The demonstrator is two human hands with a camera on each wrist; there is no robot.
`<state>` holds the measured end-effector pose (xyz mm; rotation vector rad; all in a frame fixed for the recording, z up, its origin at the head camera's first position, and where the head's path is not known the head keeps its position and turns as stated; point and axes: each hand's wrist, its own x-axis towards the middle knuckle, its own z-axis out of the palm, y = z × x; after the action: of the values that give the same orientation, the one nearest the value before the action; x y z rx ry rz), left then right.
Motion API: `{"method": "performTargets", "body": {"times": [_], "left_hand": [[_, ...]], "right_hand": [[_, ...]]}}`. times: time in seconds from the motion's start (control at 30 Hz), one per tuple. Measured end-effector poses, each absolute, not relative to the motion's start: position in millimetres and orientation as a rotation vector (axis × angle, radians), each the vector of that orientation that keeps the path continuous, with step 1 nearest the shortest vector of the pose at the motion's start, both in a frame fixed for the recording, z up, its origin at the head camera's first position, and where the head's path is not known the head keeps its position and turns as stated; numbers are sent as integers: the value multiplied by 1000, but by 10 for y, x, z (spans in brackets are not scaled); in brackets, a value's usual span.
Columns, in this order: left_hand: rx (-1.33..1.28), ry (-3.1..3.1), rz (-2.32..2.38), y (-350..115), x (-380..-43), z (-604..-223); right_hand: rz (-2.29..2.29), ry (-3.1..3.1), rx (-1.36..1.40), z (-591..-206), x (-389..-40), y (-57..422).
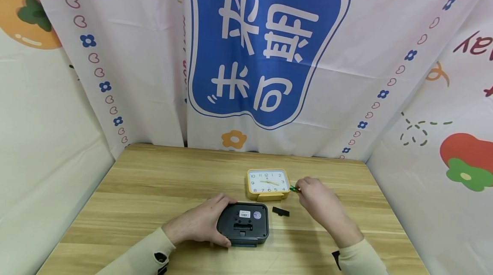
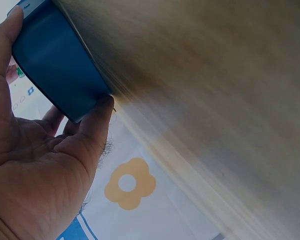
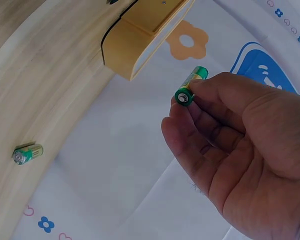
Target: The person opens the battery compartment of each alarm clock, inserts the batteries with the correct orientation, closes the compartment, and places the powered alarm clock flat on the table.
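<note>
My left hand (image 1: 206,221) grips the left side of a clock (image 1: 248,234) lying face down, its black back up and its battery slot uncovered. In the left wrist view the clock's blue side (image 2: 60,60) sits between thumb and fingers. A green and yellow battery (image 3: 191,86) is pinched between the thumb and fingers of my right hand (image 1: 317,200), just right of a yellow clock (image 1: 268,182) with a white dial. Between the clocks and the right forearm lies a small black battery cover (image 1: 280,211).
A second green battery (image 3: 27,153) lies on the wooden table (image 1: 173,176), visible in the right wrist view. White printed cloth (image 1: 154,121) hangs along the table's back edge and both sides.
</note>
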<state>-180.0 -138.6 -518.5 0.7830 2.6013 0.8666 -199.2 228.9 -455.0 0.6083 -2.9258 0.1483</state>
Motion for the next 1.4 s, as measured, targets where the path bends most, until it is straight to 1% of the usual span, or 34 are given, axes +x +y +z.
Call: {"method": "performTargets", "body": {"times": [0.27, 0.6, 1.4], "left_hand": [[780, 2601, 870, -1382, -1797, -5178], [774, 2605, 868, -1378, -1799, -5180], [780, 2590, 871, -1382, -1805, -5177]], "right_hand": [[55, -2861, 694, -4575, -1915, 2144], [41, -2750, 859, -4651, -1866, 2008], [20, -2753, 996, -4813, -1717, 1698]]}}
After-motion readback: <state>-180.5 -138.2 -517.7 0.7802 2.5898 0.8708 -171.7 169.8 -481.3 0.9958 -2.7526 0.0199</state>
